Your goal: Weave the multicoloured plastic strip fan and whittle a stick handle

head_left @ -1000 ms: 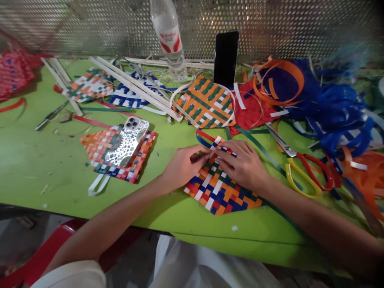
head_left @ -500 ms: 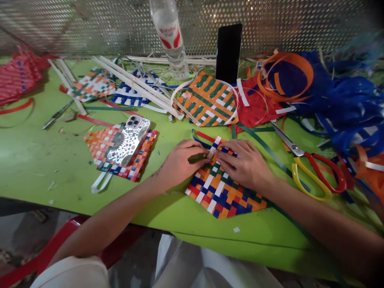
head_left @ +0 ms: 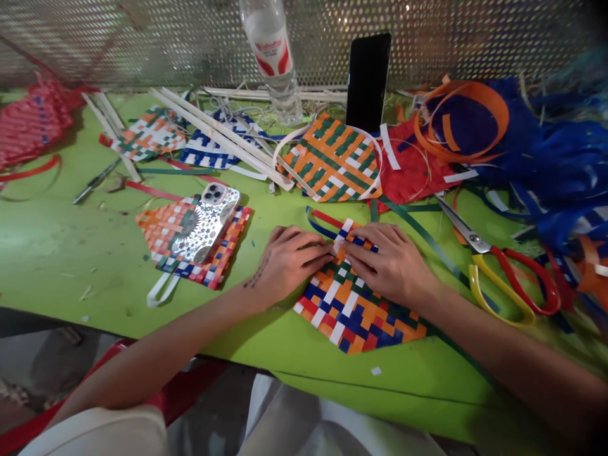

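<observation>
A woven piece (head_left: pixel 351 310) of blue, orange, red, white and green strips lies on the green table at centre right. At its upper left edge, my left hand (head_left: pixel 289 259) pinches with thumb and fingers; the fingertips meet on a white strip (head_left: pixel 342 233). My right hand (head_left: pixel 387 259) rests over the upper part of the piece, its fingers close together and pressing beside the same strip. The fingertips of both hands nearly touch. A loose blue strip (head_left: pixel 317 223) and a red one (head_left: pixel 327 219) stick out above the piece.
Red-and-yellow scissors (head_left: pixel 503 266) lie right of my right hand. A patterned phone (head_left: pixel 209 221) rests on another weave at left. Behind are a bottle (head_left: pixel 275 63), a black phone (head_left: pixel 369 82), pale sticks (head_left: pixel 223 139) and an orange-green weave (head_left: pixel 332 158).
My left hand has turned more palm-down, and the gap between its thumb and fingers has closed. My right hand stays on the weave. The whole view has shifted slightly.
</observation>
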`<state>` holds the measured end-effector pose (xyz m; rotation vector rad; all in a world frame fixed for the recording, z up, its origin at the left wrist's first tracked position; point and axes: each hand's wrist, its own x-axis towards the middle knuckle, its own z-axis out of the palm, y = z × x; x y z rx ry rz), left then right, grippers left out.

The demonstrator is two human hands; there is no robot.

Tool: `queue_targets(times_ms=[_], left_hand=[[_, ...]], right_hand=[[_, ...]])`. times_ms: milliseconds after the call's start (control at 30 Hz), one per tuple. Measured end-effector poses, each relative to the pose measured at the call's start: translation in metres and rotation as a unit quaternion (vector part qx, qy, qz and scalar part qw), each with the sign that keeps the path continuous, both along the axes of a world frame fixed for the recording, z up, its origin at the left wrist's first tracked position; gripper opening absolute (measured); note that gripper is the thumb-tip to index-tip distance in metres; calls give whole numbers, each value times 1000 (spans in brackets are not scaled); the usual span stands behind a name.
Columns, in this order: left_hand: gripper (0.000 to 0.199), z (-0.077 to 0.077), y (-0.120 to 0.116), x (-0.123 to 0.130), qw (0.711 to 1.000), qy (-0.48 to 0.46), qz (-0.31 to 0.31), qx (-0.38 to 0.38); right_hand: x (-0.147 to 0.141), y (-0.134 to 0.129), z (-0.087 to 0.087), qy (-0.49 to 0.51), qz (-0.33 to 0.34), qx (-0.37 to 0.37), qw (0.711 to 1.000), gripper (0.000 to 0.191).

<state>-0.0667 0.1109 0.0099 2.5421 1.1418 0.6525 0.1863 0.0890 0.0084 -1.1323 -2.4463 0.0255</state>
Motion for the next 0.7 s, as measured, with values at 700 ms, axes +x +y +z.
queue_targets(times_ms=[700], left_hand=[[9,-1,-12,-3,993,49,-16,108]], right_hand=[[-1,1,2,-40,24,-16,999,35]])
